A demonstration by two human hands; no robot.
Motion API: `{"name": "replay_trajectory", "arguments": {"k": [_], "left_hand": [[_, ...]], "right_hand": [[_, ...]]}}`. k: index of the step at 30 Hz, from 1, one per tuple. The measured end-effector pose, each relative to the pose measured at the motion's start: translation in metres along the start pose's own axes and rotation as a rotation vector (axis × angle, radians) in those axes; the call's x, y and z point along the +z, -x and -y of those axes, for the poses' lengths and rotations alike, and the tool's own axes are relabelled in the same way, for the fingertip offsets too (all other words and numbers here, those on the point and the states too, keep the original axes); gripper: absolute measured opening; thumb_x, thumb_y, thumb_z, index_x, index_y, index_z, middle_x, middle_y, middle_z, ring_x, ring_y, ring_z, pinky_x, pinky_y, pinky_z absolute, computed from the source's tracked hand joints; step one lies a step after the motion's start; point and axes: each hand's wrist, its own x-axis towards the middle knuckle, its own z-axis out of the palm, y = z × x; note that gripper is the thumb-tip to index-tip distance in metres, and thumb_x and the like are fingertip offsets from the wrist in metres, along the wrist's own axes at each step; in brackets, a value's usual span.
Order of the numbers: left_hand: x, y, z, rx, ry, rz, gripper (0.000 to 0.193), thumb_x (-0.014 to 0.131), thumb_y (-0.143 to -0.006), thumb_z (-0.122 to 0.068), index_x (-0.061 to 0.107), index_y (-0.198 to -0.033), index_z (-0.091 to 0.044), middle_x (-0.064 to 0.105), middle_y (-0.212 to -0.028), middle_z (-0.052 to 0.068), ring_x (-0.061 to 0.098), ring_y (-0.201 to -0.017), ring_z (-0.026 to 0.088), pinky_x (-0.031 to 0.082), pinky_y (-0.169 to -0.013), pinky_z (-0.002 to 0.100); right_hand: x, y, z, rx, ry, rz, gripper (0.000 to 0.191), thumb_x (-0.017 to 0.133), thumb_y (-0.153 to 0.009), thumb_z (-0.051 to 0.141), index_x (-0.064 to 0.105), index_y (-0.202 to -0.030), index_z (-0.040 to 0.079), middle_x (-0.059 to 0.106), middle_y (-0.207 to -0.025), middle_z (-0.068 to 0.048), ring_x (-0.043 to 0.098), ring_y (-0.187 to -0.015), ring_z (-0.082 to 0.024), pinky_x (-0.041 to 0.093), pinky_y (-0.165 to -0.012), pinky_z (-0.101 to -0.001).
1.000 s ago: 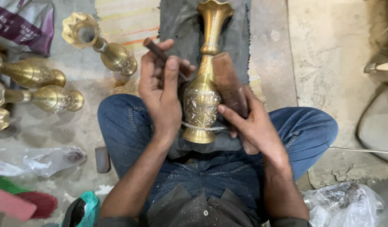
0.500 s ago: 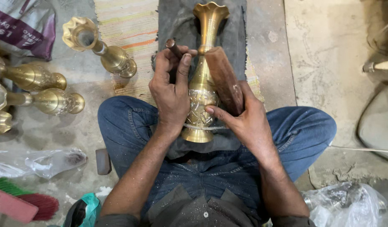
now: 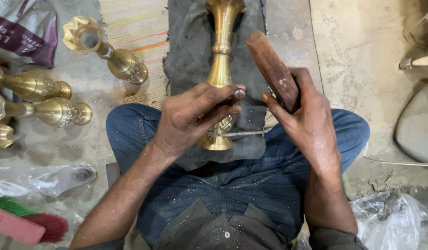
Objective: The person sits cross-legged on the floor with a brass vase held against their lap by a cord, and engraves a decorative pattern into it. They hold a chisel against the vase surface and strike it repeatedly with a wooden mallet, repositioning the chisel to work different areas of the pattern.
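Observation:
A tall brass vase (image 3: 221, 65) lies on a dark cloth (image 3: 190, 51) across my lap, its flared mouth pointing away from me. My left hand (image 3: 195, 115) rests over the vase's engraved belly and pinches a thin metal punch (image 3: 238, 94), its round head showing at my fingertips. My right hand (image 3: 306, 120) grips a brown wooden block (image 3: 272, 69), held tilted to the right of the vase and apart from it. The vase's foot (image 3: 215, 142) shows just below my left hand.
Several more brass vases (image 3: 107, 48) lie on the concrete floor at the left. A striped mat (image 3: 139, 28) lies under the cloth. Crumpled clear plastic (image 3: 47, 178) is at lower left, another clear bag (image 3: 390, 222) at lower right, and a red brush (image 3: 33, 227) by the left edge.
My left hand has turned so its fingers lie across the vase with the punch head at the tips. My right hand has lifted the wooden block off the vase and out to the right.

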Motion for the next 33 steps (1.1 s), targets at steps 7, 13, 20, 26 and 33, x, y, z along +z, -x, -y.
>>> {"name": "replay_trajectory", "arguments": {"k": [7, 13, 20, 26, 33], "left_hand": [[-0.011, -0.002, 0.003, -0.125, 0.093, 0.078, 0.036, 0.076, -0.104, -0.019, 0.064, -0.136, -0.009, 0.077, -0.113, 0.004, 0.079, -0.099, 0.013, 0.070, -0.085, 0.026], [-0.009, -0.009, 0.001, -0.128, 0.069, 0.124, 0.035, 0.076, -0.101, -0.016, 0.067, -0.133, -0.007, 0.078, -0.111, 0.005, 0.079, -0.095, 0.013, 0.069, -0.080, 0.025], [-0.009, -0.010, -0.003, -0.041, -0.026, 0.131, 0.038, 0.078, -0.100, -0.020, 0.066, -0.134, -0.010, 0.075, -0.110, 0.004, 0.077, -0.095, 0.013, 0.067, -0.079, 0.026], [-0.009, -0.012, -0.003, -0.069, 0.004, 0.143, 0.040, 0.078, -0.100, -0.019, 0.065, -0.137, -0.012, 0.075, -0.105, 0.002, 0.076, -0.091, 0.010, 0.067, -0.076, 0.025], [-0.013, -0.015, -0.006, -0.079, 0.006, 0.147, 0.042, 0.080, -0.099, -0.019, 0.064, -0.137, -0.009, 0.074, -0.105, 0.004, 0.076, -0.092, 0.012, 0.066, -0.077, 0.027]], "right_hand": [[-0.024, -0.006, 0.019, -0.235, 0.173, -0.024, 0.053, 0.076, -0.081, -0.006, 0.061, -0.132, 0.003, 0.069, -0.113, -0.016, 0.071, -0.101, -0.029, 0.056, -0.083, -0.0387], [-0.030, -0.009, 0.023, -0.309, 0.442, -0.139, 0.044, 0.086, -0.084, 0.002, 0.067, -0.123, 0.003, 0.069, -0.096, -0.011, 0.065, -0.086, -0.028, 0.049, -0.081, -0.0416], [-0.045, -0.011, 0.009, -0.386, 0.495, -0.270, 0.025, 0.083, -0.094, 0.003, 0.068, -0.114, 0.004, 0.070, -0.100, -0.010, 0.068, -0.093, -0.026, 0.050, -0.082, -0.0376], [-0.045, -0.013, -0.004, -0.241, 0.087, -0.166, 0.022, 0.083, -0.093, 0.005, 0.066, -0.107, 0.008, 0.069, -0.095, -0.008, 0.068, -0.085, -0.022, 0.055, -0.080, -0.0344], [-0.037, -0.018, 0.002, 0.146, -0.056, -0.155, 0.023, 0.085, -0.102, 0.012, 0.063, -0.103, 0.006, 0.068, -0.086, -0.009, 0.062, -0.071, -0.027, 0.049, -0.067, -0.0388]]}}
